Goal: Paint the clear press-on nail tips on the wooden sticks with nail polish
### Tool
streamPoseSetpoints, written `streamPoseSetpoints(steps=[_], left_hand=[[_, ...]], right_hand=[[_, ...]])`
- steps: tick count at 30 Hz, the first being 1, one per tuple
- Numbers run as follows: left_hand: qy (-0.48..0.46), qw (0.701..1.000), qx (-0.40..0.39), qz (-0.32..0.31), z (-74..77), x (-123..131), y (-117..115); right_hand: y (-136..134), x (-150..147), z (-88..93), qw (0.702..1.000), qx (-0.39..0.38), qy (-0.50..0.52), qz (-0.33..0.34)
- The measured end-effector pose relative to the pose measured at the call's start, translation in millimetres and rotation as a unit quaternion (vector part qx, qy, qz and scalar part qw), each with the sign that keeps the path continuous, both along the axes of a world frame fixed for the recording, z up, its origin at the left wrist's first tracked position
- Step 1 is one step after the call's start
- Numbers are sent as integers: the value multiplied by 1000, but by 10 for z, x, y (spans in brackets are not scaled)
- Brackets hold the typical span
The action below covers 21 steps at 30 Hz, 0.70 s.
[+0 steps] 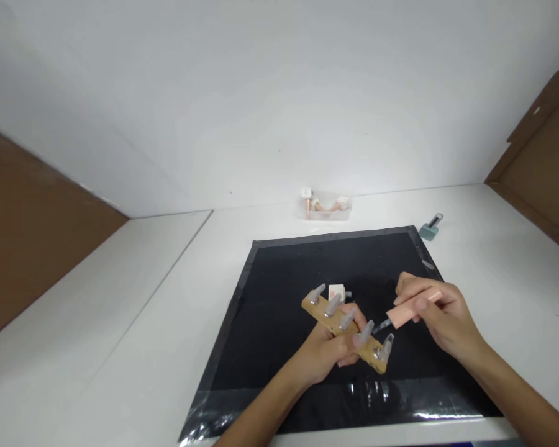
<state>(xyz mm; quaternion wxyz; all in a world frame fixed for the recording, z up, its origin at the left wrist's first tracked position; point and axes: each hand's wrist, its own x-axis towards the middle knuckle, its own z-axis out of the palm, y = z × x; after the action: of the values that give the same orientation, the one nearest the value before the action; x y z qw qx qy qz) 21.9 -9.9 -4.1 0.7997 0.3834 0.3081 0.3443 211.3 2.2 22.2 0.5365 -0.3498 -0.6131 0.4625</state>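
Note:
In the head view, my left hand [323, 354] is closed around a wooden strip [317, 305] that slants down to the right. Several pale false nails [334, 304] stand along it on small metal mounts. My right hand [447, 316] grips the peach cap of a nail polish brush [412, 308]. The dark bristles point down-left, close to the false nail [366, 333] second from the right end; whether they touch is too small to tell. Behind the strip lies a white nail polish bottle [336, 292] on its side, its neck to the right and its lower part partly hidden.
A black mat [279, 273] with a taped border covers the middle of the white table. At its far right corner lies a green-based bottle with a clear handle [429, 230]. A clear tray [328, 215] with several peach-capped bottles stands by the wall. A loose false nail [427, 265] lies on the right border.

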Motion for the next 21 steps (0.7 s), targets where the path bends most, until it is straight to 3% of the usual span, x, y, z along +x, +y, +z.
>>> streamPoseSetpoints(steps=[6,12,21], left_hand=[[1,1000,-11,2,0,14,7],[-5,1000,-11,2,11,15,-2],[22,1000,3,-2,-22,19,5]], right_hand=[[-1,-26,66,999,-1,-45,-16],[8,17,-3,998,-24,-35,-47],[-16,-34,-6,999,-43,5,9]])
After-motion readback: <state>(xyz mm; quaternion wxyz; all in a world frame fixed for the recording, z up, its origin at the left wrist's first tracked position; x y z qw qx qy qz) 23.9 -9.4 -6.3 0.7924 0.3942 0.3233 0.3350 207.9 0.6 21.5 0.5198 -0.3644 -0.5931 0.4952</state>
